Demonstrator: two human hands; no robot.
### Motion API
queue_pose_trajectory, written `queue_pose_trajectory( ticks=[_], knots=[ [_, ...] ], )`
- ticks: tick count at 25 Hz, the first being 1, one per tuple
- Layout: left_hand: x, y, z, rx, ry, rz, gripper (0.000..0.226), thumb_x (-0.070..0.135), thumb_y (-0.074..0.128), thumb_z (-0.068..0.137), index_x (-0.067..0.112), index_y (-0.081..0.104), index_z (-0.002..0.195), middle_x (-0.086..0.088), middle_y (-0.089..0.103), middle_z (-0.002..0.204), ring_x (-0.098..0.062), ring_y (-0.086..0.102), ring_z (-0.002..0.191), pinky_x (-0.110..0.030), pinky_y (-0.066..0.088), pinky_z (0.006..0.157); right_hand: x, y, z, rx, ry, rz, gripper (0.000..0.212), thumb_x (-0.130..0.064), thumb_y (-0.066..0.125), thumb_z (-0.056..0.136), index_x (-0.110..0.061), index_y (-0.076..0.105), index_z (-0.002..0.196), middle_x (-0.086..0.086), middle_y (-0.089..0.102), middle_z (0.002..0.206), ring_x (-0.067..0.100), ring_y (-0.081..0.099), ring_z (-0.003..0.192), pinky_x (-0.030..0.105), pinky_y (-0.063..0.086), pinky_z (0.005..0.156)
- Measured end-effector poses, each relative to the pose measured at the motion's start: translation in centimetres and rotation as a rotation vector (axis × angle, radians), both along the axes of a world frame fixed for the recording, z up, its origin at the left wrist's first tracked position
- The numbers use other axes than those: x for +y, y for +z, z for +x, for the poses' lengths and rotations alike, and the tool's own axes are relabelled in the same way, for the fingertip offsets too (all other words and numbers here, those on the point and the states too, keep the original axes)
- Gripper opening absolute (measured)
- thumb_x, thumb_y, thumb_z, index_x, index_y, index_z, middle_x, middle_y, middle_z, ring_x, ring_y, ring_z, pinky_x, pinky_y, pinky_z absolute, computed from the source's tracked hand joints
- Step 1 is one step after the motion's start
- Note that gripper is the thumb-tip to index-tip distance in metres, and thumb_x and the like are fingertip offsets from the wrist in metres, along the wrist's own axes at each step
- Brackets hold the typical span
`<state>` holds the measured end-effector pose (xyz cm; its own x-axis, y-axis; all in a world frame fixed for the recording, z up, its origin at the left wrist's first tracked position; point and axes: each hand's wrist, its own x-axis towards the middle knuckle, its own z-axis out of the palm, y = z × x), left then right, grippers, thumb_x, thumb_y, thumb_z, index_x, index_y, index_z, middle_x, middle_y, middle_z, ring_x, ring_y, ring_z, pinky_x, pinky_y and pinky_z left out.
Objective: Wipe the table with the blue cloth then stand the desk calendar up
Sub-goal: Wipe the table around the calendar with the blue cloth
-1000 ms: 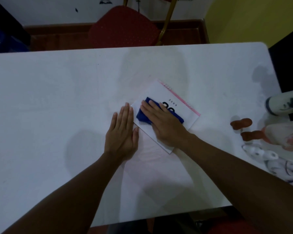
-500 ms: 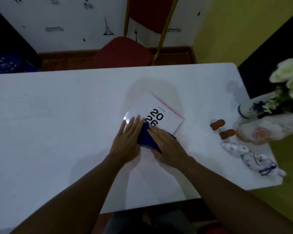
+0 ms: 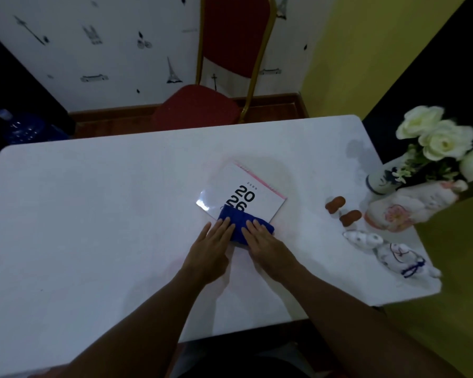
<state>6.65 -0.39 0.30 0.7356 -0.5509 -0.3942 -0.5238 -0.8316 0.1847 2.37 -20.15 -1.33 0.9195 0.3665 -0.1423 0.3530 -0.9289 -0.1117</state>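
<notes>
The white desk calendar [image 3: 246,186], printed "2026" with a pink spiral edge, lies flat in the middle of the white table [image 3: 93,214]. The folded blue cloth [image 3: 239,222] rests across its near edge and onto the table. My left hand [image 3: 210,249] lies flat with its fingertips on the cloth's left part. My right hand [image 3: 265,246] presses flat on the cloth's right part. Both hands have straight fingers, close together, side by side.
At the table's right end stand a vase with white flowers [image 3: 437,143], a white floral ceramic piece [image 3: 402,208], two brown oval pieces [image 3: 342,211] and small white figurines [image 3: 388,252]. A red chair [image 3: 202,105] sits beyond the far edge.
My right hand has slid the blue cloth toward me, off the calendar's number and down to its near edge. My left hand moved onto the cloth. The view has tilted upward.
</notes>
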Motion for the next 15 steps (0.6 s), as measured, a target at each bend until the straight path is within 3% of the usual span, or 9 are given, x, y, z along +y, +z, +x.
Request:
queue_pose_trajectory(
  ticks=[3, 6, 8, 10, 12, 13, 14, 15],
  knots=[
    [-0.1, 0.1, -0.3, -0.024, 0.007, -0.011, 0.078, 0.035, 0.049, 0.107, 0.016, 0.006, 0.169, -0.007, -0.001, 0.178, -0.022, -0.002, 0.166, -0.044, 0.003, 0.136, -0.2, 0.8, -0.3, 0.092, 0.017, 0.077, 0.069, 0.003, 0.069, 0.091, 0.004, 0.036, 0.152, 0.025, 0.041, 0.156, 0.039, 0.039, 0.145, 0.048, 0.042, 0.115],
    [-0.3, 0.0, -1.0, -0.053, 0.020, -0.028, 0.082, 0.042, 0.051, 0.105, 0.015, 0.009, 0.169, -0.009, 0.003, 0.178, -0.025, 0.003, 0.166, -0.043, 0.005, 0.136, -0.6, 2.1, -1.4, 0.056, 0.007, 0.175, 0.068, 0.001, 0.083, 0.079, 0.007, 0.054, 0.140, 0.027, 0.058, 0.140, 0.039, 0.059, 0.129, 0.048, 0.059, 0.093],
    [-0.5, -0.1, -1.5, -0.039, 0.044, -0.071, 0.077, 0.033, 0.055, 0.104, 0.012, 0.017, 0.168, -0.012, 0.015, 0.176, -0.028, 0.014, 0.165, -0.043, 0.010, 0.135, -0.7, 2.2, -2.4, -0.008, 0.048, 0.240, 0.067, -0.001, 0.088, 0.073, 0.007, 0.061, 0.133, 0.025, 0.065, 0.132, 0.036, 0.067, 0.119, 0.044, 0.062, 0.087],
    [-0.4, 0.5, -2.7, -0.054, -0.002, -0.102, 0.069, 0.020, 0.063, 0.100, 0.004, 0.036, 0.161, -0.017, 0.039, 0.167, -0.030, 0.040, 0.156, -0.043, 0.027, 0.129, -0.9, 2.4, -3.5, -0.058, 0.098, 0.266, 0.064, 0.001, 0.089, 0.071, 0.005, 0.065, 0.130, 0.023, 0.068, 0.128, 0.033, 0.070, 0.114, 0.041, 0.063, 0.084],
    [-0.2, 0.8, -4.4, -0.086, -0.068, -0.112, 0.064, 0.015, 0.085, 0.080, -0.001, 0.065, 0.139, -0.019, 0.069, 0.139, -0.029, 0.071, 0.126, -0.041, 0.055, 0.107, -1.3, 2.3, -4.6, -0.074, 0.111, 0.262, 0.062, 0.002, 0.090, 0.069, 0.003, 0.068, 0.127, 0.020, 0.071, 0.126, 0.030, 0.071, 0.113, 0.039, 0.064, 0.081],
    [-0.1, 0.7, -5.3, -0.099, -0.102, -0.092, 0.062, 0.016, 0.091, 0.071, 0.000, 0.073, 0.128, -0.017, 0.076, 0.127, -0.027, 0.078, 0.113, -0.039, 0.062, 0.095, -1.6, 2.1, -5.1, -0.065, 0.120, 0.259, 0.062, 0.001, 0.089, 0.068, 0.001, 0.069, 0.127, 0.019, 0.071, 0.126, 0.030, 0.071, 0.114, 0.039, 0.064, 0.081],
    [0.1, 0.2, -6.2, -0.113, -0.139, -0.086, 0.062, 0.018, 0.090, 0.072, 0.000, 0.073, 0.129, -0.017, 0.076, 0.128, -0.027, 0.078, 0.113, -0.038, 0.063, 0.093, -1.8, 1.9, -5.8, -0.036, 0.132, 0.256, 0.062, 0.000, 0.088, 0.070, 0.000, 0.068, 0.128, 0.018, 0.070, 0.128, 0.029, 0.069, 0.117, 0.040, 0.064, 0.082],
    [0.4, -0.4, -7.1, -0.070, -0.155, -0.089, 0.063, 0.021, 0.081, 0.083, -0.001, 0.064, 0.141, -0.019, 0.068, 0.141, -0.029, 0.071, 0.127, -0.041, 0.058, 0.104, -2.0, 1.6, -6.4, 0.013, 0.143, 0.246, 0.062, -0.002, 0.086, 0.073, -0.002, 0.066, 0.132, 0.017, 0.068, 0.132, 0.030, 0.066, 0.122, 0.041, 0.063, 0.085]
  ],
)
